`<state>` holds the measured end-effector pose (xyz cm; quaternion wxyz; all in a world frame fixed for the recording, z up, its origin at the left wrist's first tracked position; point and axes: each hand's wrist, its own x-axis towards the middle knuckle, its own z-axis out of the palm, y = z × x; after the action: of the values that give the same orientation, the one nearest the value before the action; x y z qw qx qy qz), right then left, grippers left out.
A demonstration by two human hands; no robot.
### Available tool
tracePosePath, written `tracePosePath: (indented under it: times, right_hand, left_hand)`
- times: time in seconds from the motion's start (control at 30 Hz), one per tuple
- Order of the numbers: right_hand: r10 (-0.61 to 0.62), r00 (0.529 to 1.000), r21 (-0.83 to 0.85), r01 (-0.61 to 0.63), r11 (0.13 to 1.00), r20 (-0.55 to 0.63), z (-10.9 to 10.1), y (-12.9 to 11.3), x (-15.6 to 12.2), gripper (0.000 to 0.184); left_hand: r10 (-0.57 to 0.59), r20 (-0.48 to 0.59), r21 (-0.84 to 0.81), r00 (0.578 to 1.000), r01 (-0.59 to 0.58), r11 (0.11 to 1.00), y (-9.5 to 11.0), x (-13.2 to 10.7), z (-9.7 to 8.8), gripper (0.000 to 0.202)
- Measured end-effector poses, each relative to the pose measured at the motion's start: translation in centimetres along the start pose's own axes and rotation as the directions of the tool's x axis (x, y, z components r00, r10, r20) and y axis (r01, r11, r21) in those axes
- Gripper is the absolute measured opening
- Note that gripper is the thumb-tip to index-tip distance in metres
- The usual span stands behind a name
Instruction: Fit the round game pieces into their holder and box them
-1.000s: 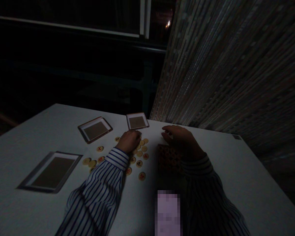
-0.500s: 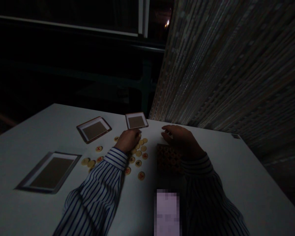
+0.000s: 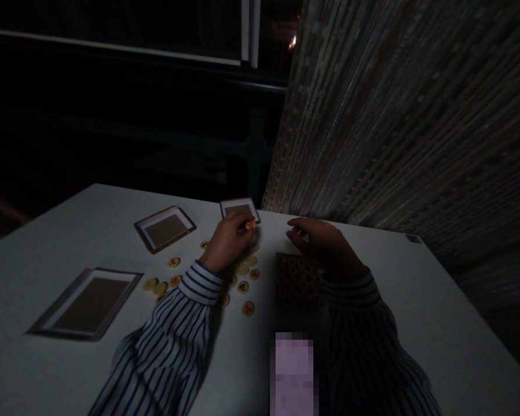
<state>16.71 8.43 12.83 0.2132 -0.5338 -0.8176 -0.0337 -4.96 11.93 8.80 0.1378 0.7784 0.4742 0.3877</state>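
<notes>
Above the bench [image 3: 69, 231], the left hand [image 3: 226, 241] fingers [image 3: 241, 222] are pinching a disc [image 3: 251, 224] clear of the other discs [image 3: 243, 286], while the right hand [image 3: 325, 245] is resting loosely curled, seemingly empty.

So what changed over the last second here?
The left hand rose off the scattered round game pieces and now pinches one red-marked piece at its fingertips, in front of the small tray. The right hand stayed beside the patterned box; the other pieces did not move.
</notes>
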Motion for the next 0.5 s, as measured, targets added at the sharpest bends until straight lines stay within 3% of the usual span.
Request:
tracePosePath:
  times: [0.13,0.23,0.37,0.43,0.5]
  right_hand:
    - [-0.011,1.0,0.025,0.011,1.0,-0.011,-0.1,0.2,-0.1,0.026]
    - [-0.017,1.0,0.028,0.017,0.999,0.012,-0.1,0.4,-0.2,0.027]
    - [0.005,0.999,0.039,-0.007,0.999,0.054,-0.4,0.3,-0.2,0.028]
    - [0.002,0.998,0.047,-0.005,0.999,0.068,-0.6,0.1,-0.2,0.028]
    - [0.0,0.997,0.059,-0.005,0.998,0.083,-0.7,0.0,-0.2,0.028]
  left_hand:
    - [-0.059,-0.03,-0.117,0.998,0.055,0.992,0.6,0.0,0.4,0.024]
    - [-0.196,0.012,-0.3,0.981,0.19,0.935,1.2,0.0,0.9,0.024]
    - [-0.37,0.164,-0.604,0.914,0.39,0.695,2.0,0.0,1.6,0.028]
    - [-0.407,0.218,-0.697,0.887,0.434,0.571,2.2,-0.1,1.9,0.031]
    - [-0.414,0.251,-0.735,0.875,0.451,0.506,2.5,-0.2,2.0,0.033]
